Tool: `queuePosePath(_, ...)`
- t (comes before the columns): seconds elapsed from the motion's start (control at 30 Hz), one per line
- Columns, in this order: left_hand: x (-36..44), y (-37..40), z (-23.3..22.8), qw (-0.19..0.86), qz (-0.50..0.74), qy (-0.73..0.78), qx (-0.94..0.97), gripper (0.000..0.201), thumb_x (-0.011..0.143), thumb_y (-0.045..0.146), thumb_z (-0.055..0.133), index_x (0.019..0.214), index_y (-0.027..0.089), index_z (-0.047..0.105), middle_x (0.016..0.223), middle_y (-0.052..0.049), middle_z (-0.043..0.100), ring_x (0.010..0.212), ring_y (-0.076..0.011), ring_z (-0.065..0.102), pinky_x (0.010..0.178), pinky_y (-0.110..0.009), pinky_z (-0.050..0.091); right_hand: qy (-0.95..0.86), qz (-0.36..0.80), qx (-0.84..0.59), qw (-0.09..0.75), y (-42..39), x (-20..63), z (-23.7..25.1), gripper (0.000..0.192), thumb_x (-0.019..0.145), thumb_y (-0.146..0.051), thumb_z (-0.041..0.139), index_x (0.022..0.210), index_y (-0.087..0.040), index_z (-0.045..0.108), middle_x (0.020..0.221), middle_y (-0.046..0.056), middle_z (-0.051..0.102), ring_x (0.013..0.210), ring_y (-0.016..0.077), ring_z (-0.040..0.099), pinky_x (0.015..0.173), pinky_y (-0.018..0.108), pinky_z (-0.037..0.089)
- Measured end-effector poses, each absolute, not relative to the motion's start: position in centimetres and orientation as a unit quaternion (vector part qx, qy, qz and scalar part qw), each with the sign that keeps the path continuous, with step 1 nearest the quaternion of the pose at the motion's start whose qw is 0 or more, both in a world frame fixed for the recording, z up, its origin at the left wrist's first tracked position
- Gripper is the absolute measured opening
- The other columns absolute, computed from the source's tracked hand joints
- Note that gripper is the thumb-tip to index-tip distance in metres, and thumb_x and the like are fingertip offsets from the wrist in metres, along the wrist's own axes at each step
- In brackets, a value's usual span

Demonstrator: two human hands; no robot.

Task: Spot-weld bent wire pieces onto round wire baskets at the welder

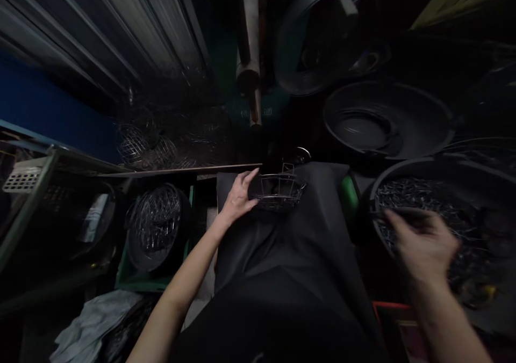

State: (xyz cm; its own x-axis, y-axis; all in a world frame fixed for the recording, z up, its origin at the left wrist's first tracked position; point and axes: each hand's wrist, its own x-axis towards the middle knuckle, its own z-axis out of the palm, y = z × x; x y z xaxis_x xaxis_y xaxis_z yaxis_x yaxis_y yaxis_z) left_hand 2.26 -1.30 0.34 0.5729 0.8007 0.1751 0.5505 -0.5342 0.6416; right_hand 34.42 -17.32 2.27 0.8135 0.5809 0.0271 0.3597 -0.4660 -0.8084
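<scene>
A small wire basket (280, 188) rests on the dark apron cloth (322, 202) over my lap, below the machine. My left hand (238, 196) has the basket's left end between thumb and fingers. Off to the right, my right hand (425, 245) is over the near rim of a large dark tub (379, 178). Many small bent metal wire pieces (419, 191) fill that tub. Motion blurs the right fingers, so whether anything is in them does not show.
A machine's vertical rod (253, 94) points down in front of me. Left stands a green crate (141, 282) with a bowl of wire parts (157, 218). Wire baskets (145, 145) lie behind it. Another round basin (423, 132) is at back right, a red box (391, 305) below.
</scene>
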Motion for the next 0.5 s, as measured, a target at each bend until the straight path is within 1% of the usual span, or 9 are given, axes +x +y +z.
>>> queuePosePath(0.03,2.2,-1.3,0.4,0.273,0.235,0.4,0.843,0.086,0.07,0.015,0.066,0.144,0.024,0.023,0.133,-0.011,0.036,0.126,-0.0254,0.04,0.108,-0.042,0.036,-0.317,0.148,-0.833,0.427,-17.1,33.0,1.8,0.038,0.071,-0.058,0.059,0.085,-0.023,0.059,0.088,0.01,0.067,0.081,0.0264,0.064,0.079,0.043,0.052)
queuePosePath(0.07,2.2,-1.3,0.4,0.276,0.238,0.4,0.841,0.086,0.071,0.016,0.066,0.144,0.024,0.023,0.133,-0.011,0.036,0.126,-0.0249,0.04,0.108,-0.041,0.036,-0.37,0.165,-0.822,0.401,-17.2,32.1,1.1,0.033,0.075,-0.054,0.056,0.085,-0.023,0.059,0.088,0.009,0.067,0.082,0.0252,0.064,0.08,0.042,0.051)
queuePosePath(0.13,2.1,-1.4,0.4,0.279,0.241,0.396,0.841,0.085,0.071,0.017,0.067,0.144,0.024,0.024,0.133,-0.011,0.036,0.126,-0.0242,0.041,0.108,-0.04,0.037,-0.485,0.177,-0.801,0.303,-18.2,31.3,-0.5,0.028,0.083,-0.046,0.045,0.089,-0.024,0.06,0.091,0.008,0.066,0.086,0.0237,0.063,0.083,0.039,0.05)
queuePosePath(0.2,1.9,-1.4,0.5,0.28,0.241,0.388,0.844,0.082,0.072,0.018,0.067,0.143,0.025,0.026,0.131,-0.01,0.038,0.124,-0.0237,0.043,0.107,-0.039,0.039,-0.573,0.165,-0.781,0.187,-19.4,31.7,-1.9,0.031,0.087,-0.04,0.035,0.094,-0.024,0.061,0.092,0.008,0.065,0.087,0.0237,0.062,0.078,0.038,0.049)
queuePosePath(0.27,1.9,-1.3,0.4,0.276,0.242,0.383,0.848,0.078,0.072,0.017,0.066,0.141,0.025,0.031,0.129,-0.009,0.039,0.122,-0.0232,0.045,0.106,-0.039,0.04,-0.615,0.14,-0.771,0.089,-20.3,32.2,-2.5,0.033,0.089,-0.035,0.031,0.098,-0.025,0.06,0.088,0.009,0.063,0.084,0.0242,0.061,0.068,0.036,0.049)
queuePosePath(0.33,2.0,-1.3,0.5,0.268,0.241,0.383,0.851,0.072,0.073,0.016,0.065,0.138,0.025,0.036,0.128,-0.009,0.04,0.121,-0.023,0.046,0.105,-0.039,0.041,-0.636,0.106,-0.764,0.011,-20.4,32.3,-2.5,0.031,0.09,-0.031,0.03,0.097,-0.025,0.06,0.082,0.008,0.06,0.082,0.0245,0.059,0.061,0.035,0.047)
queuePosePath(0.4,2.1,-1.4,0.6,0.262,0.231,0.386,0.854,0.069,0.073,0.016,0.065,0.136,0.025,0.039,0.127,-0.009,0.041,0.119,-0.0234,0.046,0.104,-0.039,0.041,-0.645,0.074,-0.758,-0.05,-19.9,32.0,-2.4,0.027,0.089,-0.027,0.032,0.091,-0.023,0.059,0.078,0.008,0.059,0.08,0.0249,0.057,0.059,0.034,0.045)
queuePosePath(0.47,2.4,-1.4,0.9,0.258,0.215,0.385,0.859,0.068,0.073,0.015,0.064,0.136,0.025,0.039,0.126,-0.01,0.042,0.118,-0.0241,0.047,0.104,-0.04,0.041,-0.653,0.059,-0.75,-0.091,-19.0,31.9,-2.4,0.022,0.087,-0.023,0.037,0.088,-0.021,0.058,0.078,0.009,0.059,0.08,0.0259,0.057,0.058,0.034,0.045)
queuePosePath(0.5,2.6,-1.4,1.0,0.256,0.205,0.385,0.863,0.068,0.073,0.014,0.062,0.136,0.025,0.039,0.126,-0.01,0.042,0.119,-0.0246,0.046,0.104,-0.041,0.04,-0.656,0.063,-0.746,-0.099,-18.6,32.1,-2.4,0.02,0.084,-0.021,0.039,0.089,-0.019,0.058,0.079,0.01,0.06,0.079,0.0261,0.057,0.059,0.034,0.045)
